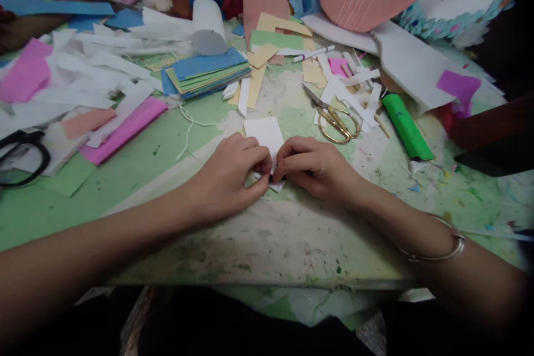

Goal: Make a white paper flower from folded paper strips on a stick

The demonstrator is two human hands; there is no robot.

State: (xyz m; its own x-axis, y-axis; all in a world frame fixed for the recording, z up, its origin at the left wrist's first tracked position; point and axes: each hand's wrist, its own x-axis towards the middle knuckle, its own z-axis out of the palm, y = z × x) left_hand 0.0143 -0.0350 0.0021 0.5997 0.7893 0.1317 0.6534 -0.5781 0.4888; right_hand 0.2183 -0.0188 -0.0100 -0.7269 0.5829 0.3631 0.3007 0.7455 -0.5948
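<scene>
A small white paper strip (264, 133) lies on the worn green table (267, 233) just ahead of me. My left hand (233, 172) and my right hand (312, 167) meet at its near end, fingers pinched together on the paper and pressing a fold into it. A folded white corner pokes out below my fingertips. The far half of the strip lies flat and uncovered. A metal bangle (442, 242) sits on my right wrist.
Gold-handled scissors (336, 119) lie right of the paper, beside a green tube (406, 125). Black-handled scissors (20, 153) sit at the far left. A stack of coloured sheets (206, 72), a white paper roll (208, 25), pink crepe (123, 129) and scraps crowd the back.
</scene>
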